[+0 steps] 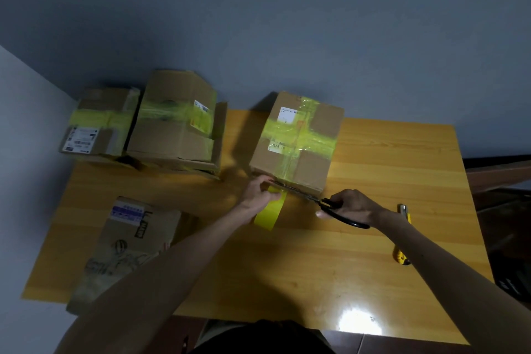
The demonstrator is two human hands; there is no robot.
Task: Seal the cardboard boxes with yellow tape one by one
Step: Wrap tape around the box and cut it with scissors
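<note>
Yellow tape (271, 213), pinched by left hand (257, 194) fingers, leaves the cross-taped box (313, 169) at its near edge; right hand (352, 205) fingers grip scissors (316, 200) there; open worktop (287, 267) nearer.

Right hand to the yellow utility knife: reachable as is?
Probably yes: the utility knife lies on the table just under that forearm, nothing else in the way. But the right hand grips the scissors, so it isn't free.

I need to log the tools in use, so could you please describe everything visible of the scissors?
The scissors have black loop handles and slim dark blades. The right hand grips the handles; the blades lie along the near bottom edge of the taped box, reaching the yellow tape that the left hand holds.
</note>
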